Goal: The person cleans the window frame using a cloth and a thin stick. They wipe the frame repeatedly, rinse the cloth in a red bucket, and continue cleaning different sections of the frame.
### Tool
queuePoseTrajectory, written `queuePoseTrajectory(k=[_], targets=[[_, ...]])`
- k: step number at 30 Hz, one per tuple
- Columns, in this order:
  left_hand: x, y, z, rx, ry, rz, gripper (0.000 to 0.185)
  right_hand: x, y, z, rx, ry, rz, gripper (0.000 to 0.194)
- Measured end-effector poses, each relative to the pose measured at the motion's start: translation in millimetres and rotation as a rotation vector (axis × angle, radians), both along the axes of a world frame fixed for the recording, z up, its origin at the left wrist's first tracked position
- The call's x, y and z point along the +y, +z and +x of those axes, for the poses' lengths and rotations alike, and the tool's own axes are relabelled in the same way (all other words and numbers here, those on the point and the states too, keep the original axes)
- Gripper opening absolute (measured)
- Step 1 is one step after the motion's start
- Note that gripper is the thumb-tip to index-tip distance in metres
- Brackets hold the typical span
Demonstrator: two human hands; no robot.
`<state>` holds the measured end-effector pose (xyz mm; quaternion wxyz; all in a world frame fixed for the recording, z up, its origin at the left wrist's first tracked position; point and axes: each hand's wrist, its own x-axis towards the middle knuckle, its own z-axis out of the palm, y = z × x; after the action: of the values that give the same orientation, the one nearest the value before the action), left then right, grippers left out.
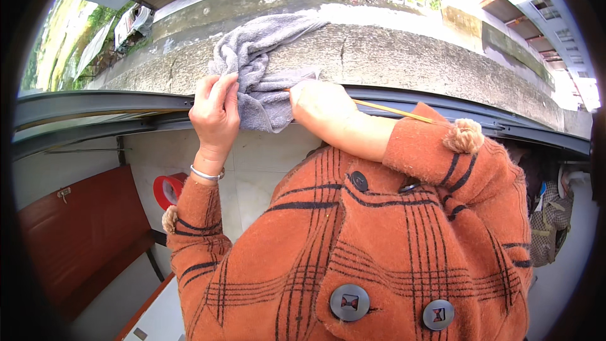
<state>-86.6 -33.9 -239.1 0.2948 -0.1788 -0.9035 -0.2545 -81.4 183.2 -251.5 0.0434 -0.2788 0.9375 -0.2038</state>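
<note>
A grey terry towel (265, 52) lies bunched across a dark metal window track (426, 102), its far end resting over the rough concrete ledge outside. My left hand (215, 106) pinches the towel's left side between thumb and fingers. Closed around a thin yellowish stick (393, 109), my right hand (322, 104) is at the towel's right edge. The stick's short end pokes out towards the towel, while its long end runs back over the forearm to the sleeve. My palm hides the stick's middle.
The rough concrete ledge (388, 52) stretches along outside the track. Indoors, a red ring-shaped object (169, 190) is by my left forearm, near a dark red panel with a latch (90, 232). A checked bag (551, 227) is at the right.
</note>
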Motion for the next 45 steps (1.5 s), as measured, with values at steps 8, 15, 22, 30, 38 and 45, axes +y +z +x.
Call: queuePoseTrajectory(k=[8,15,22,30,38,45], targets=[[122.0,-0.2,19.7,-0.136,-0.334,0.227,0.023,154.4,28.3,48.2,0.158,-0.12,0.44,0.01],[206.0,2.1,11.4,-0.214,-0.507,0.538,0.021,256.3,39.8,80.2,0.124,-0.28,0.688,0.008],[184.3,53.2,-36.6,-0.156,-0.506,0.471,0.017,282.6,58.8,81.1,0.156,-0.24,0.531,0.012],[144.3,3.2,-15.2,-0.355,-0.588,-0.084,0.032,276.2,61.7,35.3,0.005,0.041,0.543,0.007],[146.4,-22.9,-8.1,-0.279,-0.489,0.202,0.024,158.9,41.0,6.5,-0.092,0.077,0.242,0.011],[90.9,8.7,-76.1,-0.895,-0.221,1.194,0.023,78.2,17.3,-11.4,-0.038,0.066,-0.075,0.014]])
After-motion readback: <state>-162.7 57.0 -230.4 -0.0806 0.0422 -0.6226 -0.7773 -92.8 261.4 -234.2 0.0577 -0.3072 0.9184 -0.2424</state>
